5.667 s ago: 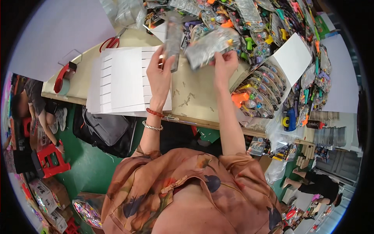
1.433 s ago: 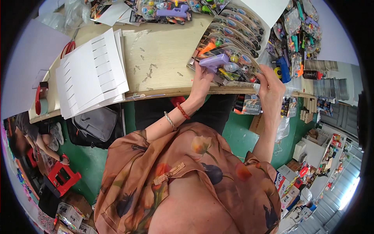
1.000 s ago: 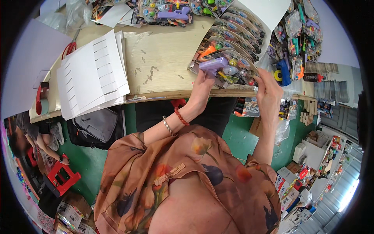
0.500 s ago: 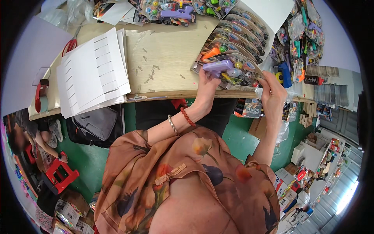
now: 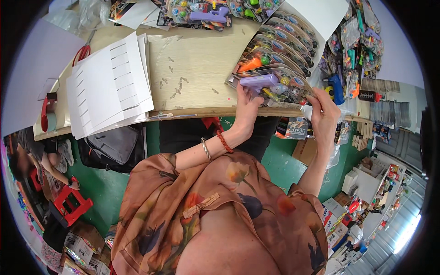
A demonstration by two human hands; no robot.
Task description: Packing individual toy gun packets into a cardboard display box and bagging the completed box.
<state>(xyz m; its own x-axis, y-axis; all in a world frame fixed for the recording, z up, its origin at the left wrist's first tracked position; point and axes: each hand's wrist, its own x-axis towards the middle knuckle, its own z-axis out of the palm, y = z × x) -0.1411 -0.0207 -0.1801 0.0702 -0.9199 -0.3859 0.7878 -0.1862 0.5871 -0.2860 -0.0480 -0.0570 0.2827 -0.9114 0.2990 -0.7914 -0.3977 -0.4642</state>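
Observation:
A toy blister pack [image 5: 286,81] with a purple toy gun [image 5: 259,81] and small coloured pieces stands at the front of a tilted row of similar packs [image 5: 282,39]. My left hand [image 5: 248,109] grips its lower left edge, thumb and fingers beside the purple gun. At the right edge of the same pack, my right hand [image 5: 324,109] pinches the clear plastic between thumb and fingers. Behind it, another pack shows an orange toy gun [image 5: 250,64]. The row leans in front of a white card sheet [image 5: 316,16]. My fingertips are partly hidden by the pack.
White slotted card sheets [image 5: 110,87] lie on the left of the table [image 5: 192,55], near red scissors [image 5: 82,54] and a tape dispenser [image 5: 48,114]. More packs [image 5: 197,13] lie at the back and right. A blue tool [image 5: 337,87] sits right of the row. A person [image 5: 41,160] is at far left.
The front pack and the row have shifted slightly right. Both my hands have moved a little right and toward me, still at the pack's edges, and my left thumb has slid lower.

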